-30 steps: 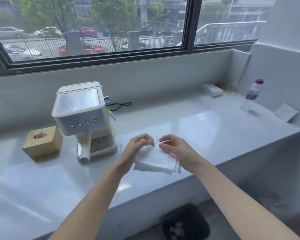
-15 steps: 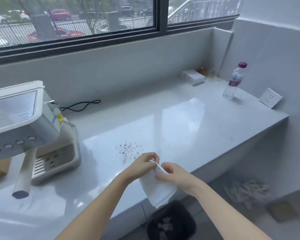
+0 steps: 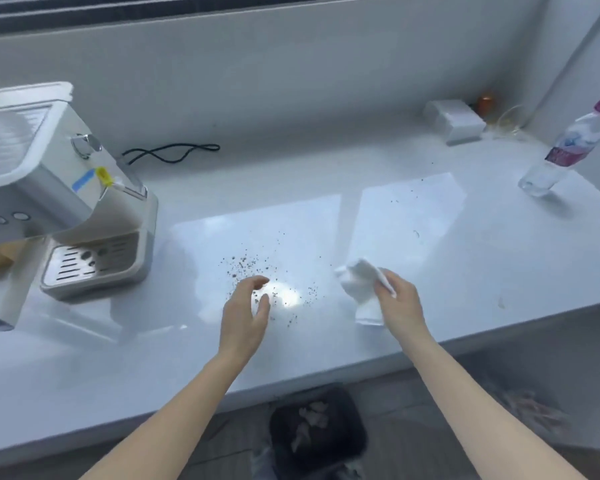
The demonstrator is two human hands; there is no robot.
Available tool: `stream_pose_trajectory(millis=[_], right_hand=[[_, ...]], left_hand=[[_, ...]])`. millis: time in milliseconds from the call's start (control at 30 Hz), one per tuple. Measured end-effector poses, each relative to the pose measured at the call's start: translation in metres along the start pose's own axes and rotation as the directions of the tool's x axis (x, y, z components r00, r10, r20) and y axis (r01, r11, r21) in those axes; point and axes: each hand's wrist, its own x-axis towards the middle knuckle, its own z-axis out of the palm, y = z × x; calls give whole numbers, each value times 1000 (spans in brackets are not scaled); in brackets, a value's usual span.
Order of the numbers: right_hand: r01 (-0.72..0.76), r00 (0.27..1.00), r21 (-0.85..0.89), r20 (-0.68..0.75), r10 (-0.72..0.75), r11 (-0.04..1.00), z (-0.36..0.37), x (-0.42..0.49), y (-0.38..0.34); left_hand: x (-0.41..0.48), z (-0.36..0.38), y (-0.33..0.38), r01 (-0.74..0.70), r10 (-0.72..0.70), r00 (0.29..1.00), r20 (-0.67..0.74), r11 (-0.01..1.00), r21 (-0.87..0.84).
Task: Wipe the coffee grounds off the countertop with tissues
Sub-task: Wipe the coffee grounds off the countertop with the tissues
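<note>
Dark coffee grounds [image 3: 257,268] lie scattered on the glossy white countertop [image 3: 465,271] in the middle of the head view, with a few stray specks [image 3: 409,194] farther right. My right hand [image 3: 400,299] grips a crumpled white tissue [image 3: 359,282] just right of the main patch, held slightly above the counter. My left hand [image 3: 248,310] hovers over the near edge of the grounds, fingers apart and holding nothing.
A white coffee machine [image 3: 59,202] with a drip tray stands at the left, a black cable [image 3: 174,152] behind it. A water bottle [image 3: 565,150] stands at the far right, a small white box [image 3: 456,121] at the back. A black bin [image 3: 317,434] sits on the floor below the counter edge.
My hands have come apart. The left hand let go of the tissue and moved over the grounds; the right hand carried the tissue to the right. The view dropped toward the counter.
</note>
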Motion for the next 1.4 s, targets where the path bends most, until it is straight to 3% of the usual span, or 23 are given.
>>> stream_pose_trajectory(millis=[67, 133, 233, 367, 500, 733, 833, 967, 1067, 1167, 1233, 1300, 1400], right_hand=[[91, 962, -187, -237, -135, 978, -32, 18, 13], [71, 916, -380, -341, -211, 922, -62, 32, 35], [-6, 962, -546, -233, -145, 838, -83, 45, 71], [18, 997, -782, -31, -68, 623, -64, 62, 96], [58, 997, -735, 13, -71, 676, -28, 96, 81], [295, 947, -604, 287, -143, 741, 39, 103, 60], [388, 897, -531, 405, -176, 754, 56, 88, 56], [528, 769, -429, 608, -197, 733, 84, 51, 51], [535, 729, -367, 656, -196, 761, 99, 29, 50], [493, 737, -330, 650, -186, 805, 103, 21, 47], [410, 788, -301, 593, -168, 861, 101, 19, 46], [311, 886, -305, 435, -159, 900, 92, 22, 45], [150, 989, -382, 63, -136, 912, 58, 40, 56]], left_hand=[[-7, -15, -21, 8, -1, 993, -119, 998, 63], [-18, -29, -42, -18, 47, 986, -159, 984, 176], [-29, -40, -71, -8, 58, 992, -113, 916, 401], [-16, -38, -86, 309, -245, 950, -192, 815, 491], [-7, -29, -92, 364, -286, 931, -226, 757, 543], [-5, -28, -97, 356, -288, 934, -210, 754, 552], [-3, -29, -96, 362, -291, 932, -216, 751, 553], [-4, -30, -94, 370, -302, 929, -214, 760, 534], [-3, -30, -91, 369, -302, 929, -212, 759, 537], [-3, -31, -91, 367, -306, 930, -203, 762, 534], [-4, -31, -91, 364, -304, 931, -201, 764, 533], [-2, -31, -91, 360, -299, 933, -201, 762, 538], [-2, -32, -90, 357, -299, 934, -195, 759, 545]])
